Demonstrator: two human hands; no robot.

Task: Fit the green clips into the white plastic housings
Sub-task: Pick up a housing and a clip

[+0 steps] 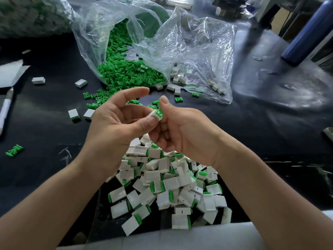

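Hands meet mid-frame in the head view: the left hand [115, 121] pinches the white housing [153, 116] between thumb and fingers, the right hand [182, 130] pinches the green clip [159, 112] at the housing's right-facing mouth, seemingly half-seated, so the push probably runs leftward.

I see the left hand [115, 121] pinching a white housing [152, 116], the right hand [182, 130] pinching a green clip [159, 112] at its end. Below lies a pile of fitted housings [171, 188]; beyond, a clear bag [100, 33] spills loose clips [124, 73].
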